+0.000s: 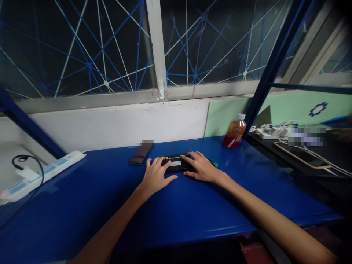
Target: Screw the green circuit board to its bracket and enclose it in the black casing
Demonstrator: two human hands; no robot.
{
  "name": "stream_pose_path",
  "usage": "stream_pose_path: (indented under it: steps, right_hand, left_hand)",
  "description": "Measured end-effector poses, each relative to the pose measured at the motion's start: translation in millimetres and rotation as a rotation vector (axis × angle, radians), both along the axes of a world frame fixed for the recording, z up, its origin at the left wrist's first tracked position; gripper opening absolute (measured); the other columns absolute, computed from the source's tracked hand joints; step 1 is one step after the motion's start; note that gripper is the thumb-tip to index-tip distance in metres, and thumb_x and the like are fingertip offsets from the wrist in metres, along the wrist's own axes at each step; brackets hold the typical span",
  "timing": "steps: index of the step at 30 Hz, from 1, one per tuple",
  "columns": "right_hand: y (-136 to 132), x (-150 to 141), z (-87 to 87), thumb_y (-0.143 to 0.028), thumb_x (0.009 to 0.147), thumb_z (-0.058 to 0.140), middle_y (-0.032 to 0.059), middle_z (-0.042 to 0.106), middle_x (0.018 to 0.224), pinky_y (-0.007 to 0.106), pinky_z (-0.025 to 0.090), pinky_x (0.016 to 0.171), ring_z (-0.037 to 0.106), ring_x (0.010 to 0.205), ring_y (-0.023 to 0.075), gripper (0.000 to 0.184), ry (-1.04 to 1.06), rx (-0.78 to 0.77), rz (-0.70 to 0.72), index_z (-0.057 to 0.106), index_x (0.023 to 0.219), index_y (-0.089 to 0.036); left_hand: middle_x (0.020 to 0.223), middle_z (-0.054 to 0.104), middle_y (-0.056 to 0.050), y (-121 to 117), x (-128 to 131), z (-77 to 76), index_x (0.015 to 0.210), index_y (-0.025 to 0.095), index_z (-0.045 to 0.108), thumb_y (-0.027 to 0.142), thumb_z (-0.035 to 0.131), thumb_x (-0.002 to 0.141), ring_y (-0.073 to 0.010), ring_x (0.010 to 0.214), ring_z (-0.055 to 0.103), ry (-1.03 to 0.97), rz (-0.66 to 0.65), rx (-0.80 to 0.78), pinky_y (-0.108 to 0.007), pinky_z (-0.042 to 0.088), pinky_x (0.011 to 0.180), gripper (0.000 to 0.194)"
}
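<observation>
Flat black box point(176, 168), yellow marks point(178, 157), pale label point(175, 163); fingers point(160, 160) spread, touching both ends

Office-like workspace, blue desk point(82, 205) between blue posts point(276, 66), white power strip point(59, 167), line-patterned windows point(110, 55), cabled phone point(299, 155)

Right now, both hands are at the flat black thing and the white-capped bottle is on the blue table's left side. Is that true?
Not quite: the head view shows the white-capped bottle on the blue table's right side. The left hand and right hand are at the flat black thing.
</observation>
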State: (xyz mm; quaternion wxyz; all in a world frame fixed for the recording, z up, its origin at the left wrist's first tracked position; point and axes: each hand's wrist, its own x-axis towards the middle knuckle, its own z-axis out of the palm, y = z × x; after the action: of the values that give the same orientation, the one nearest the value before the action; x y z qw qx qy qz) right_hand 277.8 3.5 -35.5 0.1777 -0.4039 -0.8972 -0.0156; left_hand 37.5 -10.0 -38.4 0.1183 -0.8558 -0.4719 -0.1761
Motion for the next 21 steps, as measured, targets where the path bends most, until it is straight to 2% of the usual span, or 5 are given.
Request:
stream_pose_path:
  steps: [7,15,21]
  right_hand:
    - [1.1,2.0,0.8,-0.048,0.085,0.055,0.0172,0.055,0.123,0.053,0.032,0.102,0.046,0.120,0.0319,0.061,0.003,0.005,-0.006,0.043,0.135,-0.016]
    - [1.2,2.1,1.6,-0.050,0.084,0.055,0.0167,0.056,0.121,0.057,0.030,0.103,0.048,0.119,0.0321,0.061,0.004,-0.003,-0.003,0.045,0.134,-0.016]
    - [0.3,2.9,3.0,-0.051,0.085,0.055,0.0154,0.056,0.121,0.056,0.029,0.103,0.048,0.118,0.0313,0.056,-0.010,0.034,0.012,0.050,0.129,-0.018]
  left_hand:
    - [0.124,0.058,-0.012,-0.3,-1.7,2.5,0.114,0.024,0.063,0.060,0.060,0.078,-0.0318,0.115,0.050,0.005,-0.003,-0.011,-0.052,0.031,0.098,0.051]
    - [0.130,0.056,-0.013,0.5,-5.2,2.8,0.117,0.023,0.060,0.057,0.058,0.081,-0.0311,0.120,0.049,-0.005,-0.046,-0.042,-0.056,0.026,0.102,0.050]
    - [0.124,0.060,-0.008,3.6,-10.3,8.2,0.114,0.026,0.061,0.051,0.059,0.081,-0.0295,0.115,0.052,-0.037,-0.062,-0.055,-0.056,0.026,0.101,0.041]
